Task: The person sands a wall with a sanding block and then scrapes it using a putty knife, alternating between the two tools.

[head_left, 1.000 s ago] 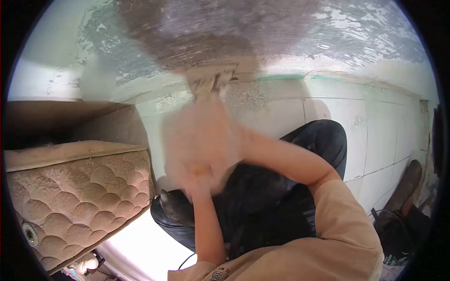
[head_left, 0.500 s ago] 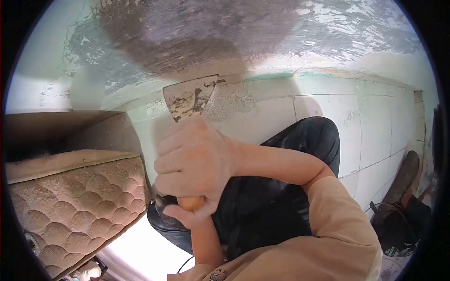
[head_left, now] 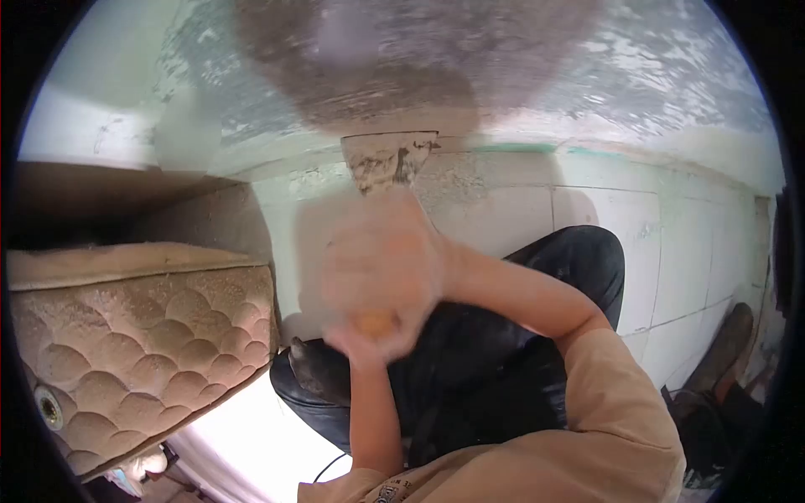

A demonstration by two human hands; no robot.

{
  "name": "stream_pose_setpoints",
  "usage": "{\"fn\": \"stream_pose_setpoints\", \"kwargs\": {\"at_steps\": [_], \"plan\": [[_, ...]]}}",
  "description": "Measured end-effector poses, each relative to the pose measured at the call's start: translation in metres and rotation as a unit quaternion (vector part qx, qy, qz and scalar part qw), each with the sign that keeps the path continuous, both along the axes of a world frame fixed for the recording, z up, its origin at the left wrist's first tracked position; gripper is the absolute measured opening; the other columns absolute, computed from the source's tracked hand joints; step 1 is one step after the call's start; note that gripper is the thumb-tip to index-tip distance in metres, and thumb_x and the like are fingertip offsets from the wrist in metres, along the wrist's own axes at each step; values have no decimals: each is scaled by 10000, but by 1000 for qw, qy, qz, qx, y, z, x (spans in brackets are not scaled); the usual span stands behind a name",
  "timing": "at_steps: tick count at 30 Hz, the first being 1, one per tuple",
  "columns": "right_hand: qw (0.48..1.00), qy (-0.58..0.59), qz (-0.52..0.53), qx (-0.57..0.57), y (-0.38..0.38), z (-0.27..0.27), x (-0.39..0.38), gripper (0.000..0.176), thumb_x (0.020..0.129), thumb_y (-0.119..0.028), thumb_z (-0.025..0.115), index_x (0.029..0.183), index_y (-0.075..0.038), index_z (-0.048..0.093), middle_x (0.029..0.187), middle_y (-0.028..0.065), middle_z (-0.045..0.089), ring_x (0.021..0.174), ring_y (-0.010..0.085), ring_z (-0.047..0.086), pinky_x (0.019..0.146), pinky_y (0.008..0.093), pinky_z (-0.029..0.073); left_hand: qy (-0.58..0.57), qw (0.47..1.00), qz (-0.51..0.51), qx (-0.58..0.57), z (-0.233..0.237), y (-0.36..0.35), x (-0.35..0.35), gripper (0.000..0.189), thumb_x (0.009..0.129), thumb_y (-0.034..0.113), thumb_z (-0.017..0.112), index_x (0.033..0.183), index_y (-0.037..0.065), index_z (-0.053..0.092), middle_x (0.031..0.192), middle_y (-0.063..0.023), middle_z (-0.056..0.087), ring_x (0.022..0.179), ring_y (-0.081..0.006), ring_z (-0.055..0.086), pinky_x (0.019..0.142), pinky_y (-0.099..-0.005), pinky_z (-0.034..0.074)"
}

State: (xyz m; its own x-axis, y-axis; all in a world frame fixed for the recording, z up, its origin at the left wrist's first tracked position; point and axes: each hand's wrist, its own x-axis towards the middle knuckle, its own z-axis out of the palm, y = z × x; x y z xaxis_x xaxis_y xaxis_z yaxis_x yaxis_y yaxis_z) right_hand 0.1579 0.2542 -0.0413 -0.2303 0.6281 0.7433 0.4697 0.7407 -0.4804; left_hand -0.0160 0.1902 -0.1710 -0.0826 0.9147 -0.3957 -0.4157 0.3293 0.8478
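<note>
A wide scraper has its worn, stained blade against the base of the wall, where the wall meets the tiled floor. My right hand, smeared by motion, is closed around its handle. The rounded, orange-brown handle end shows below that fist. My left hand is at the lower end of the handle, pressed in under the right one, and most of its fingers are hidden. Grey, rough patches and flaking paint cover the wall above the blade.
A dusty quilted mattress-like block stands close on the left, below a dark recess. My bent knee in dark trousers is beside the pale floor tiles. A brown shoe lies at the far right.
The blade and both hands appear farther right in the view, and the hands are higher and blurred. The surroundings have also shifted as the camera moved. Both hands stay on the scraper.
</note>
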Motion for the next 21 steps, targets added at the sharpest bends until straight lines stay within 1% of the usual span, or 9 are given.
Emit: {"fn": "stream_pose_setpoints", "kwargs": {"at_steps": [5, 6, 7, 8, 10, 11, 13, 16, 21], "plan": [[998, 42, -6, 45, -3, 3, -2, 299, 647, -378, 579, 505, -158, 434, 493, -9, 379, 433, 183, 438, 409, 302, 328, -159, 981, 23, -108, 40, 6, 31, 273, 891, 363, 474, 938, 97, 511, 782, 20, 520, 744, -121, 568, 702, -269, 483], [998, 44, -5, 48, -2, 3, -2, 299, 647, -378, 579, 505, -158, 434, 493, -9, 379, 433, 183, 438, 409, 302, 328, -160, 976, 10, 149, 45, 8, 44, 255, 898, 333, 474, 950, 88, 522, 834, 8, 532, 803, -126, 568, 738, -276, 479], [997, 50, 0, 54, -1, 3, -3, 299, 644, -371, 586, 505, -155, 433, 492, -4, 381, 429, 185, 436, 405, 306, 327, -149, 906, -5, 395, 48, 10, 48, 238, 904, 303, 474, 962, 79, 532, 887, -4, 543, 863, -131, 568, 775, -284, 475], [997, 54, 5, 62, 1, 2, -4, 300, 641, -364, 593, 504, -152, 432, 491, 0, 382, 426, 187, 434, 401, 310, 325, -146, 905, -3, 399, 30, 6, 33, 238, 904, 303, 474, 962, 79, 532, 887, -4, 543, 863, -131, 568, 775, -284, 475], [995, 61, 18, 71, 2, 1, -6, 302, 636, -350, 607, 503, -145, 430, 490, 10, 385, 420, 191, 429, 392, 318, 322, 179, 957, -135, 183, -23, -12, -5, 259, 904, 264, 492, 1059, 56, 503, 1026, -20, 523, 991, -139, 528, 836, -287, 447], [995, 63, 23, 76, 1, 1, -6, 303, 633, -344, 614, 503, -142, 429, 490, 15, 386, 416, 194, 427, 388, 322, 321, 179, 958, -131, 182, -17, -11, -3, 259, 904, 264, 492, 1059, 56, 503, 1026, -20, 523, 991, -139, 528, 836, -287, 447], [995, 51, 41, 71, -3, 7, -4, 289, 626, -324, 626, 508, -146, 431, 487, 15, 381, 419, 197, 427, 392, 312, 328, -15, 995, -65, 76, 13, 1, 14, 256, 895, 257, 505, 1055, 57, 499, 1055, -24, 507, 1011, -138, 501, 847, -287, 429], [997, 42, 51, 45, -13, 19, -11, 301, 618, -323, 639, 516, -138, 424, 492, 20, 378, 430, 200, 432, 400, 313, 335, -189, 980, 46, 52, 75, -2, 37, 231, 883, 245, 510, 1005, 49, 528, 1011, -26, 525, 966, -129, 503, 815, -276, 426], [973, 153, 152, -85, -5, 29, -7, 210, 669, -265, 605, 587, -87, 526, 532, 46, 444, 460, 233, 434, 437, 322, 327, -29, 996, 51, -67, 58, 18, 19, 245, 833, 292, 556, 826, 49, 589, 764, -31, 564, 699, -131, 539, 661, -270, 439]]}}
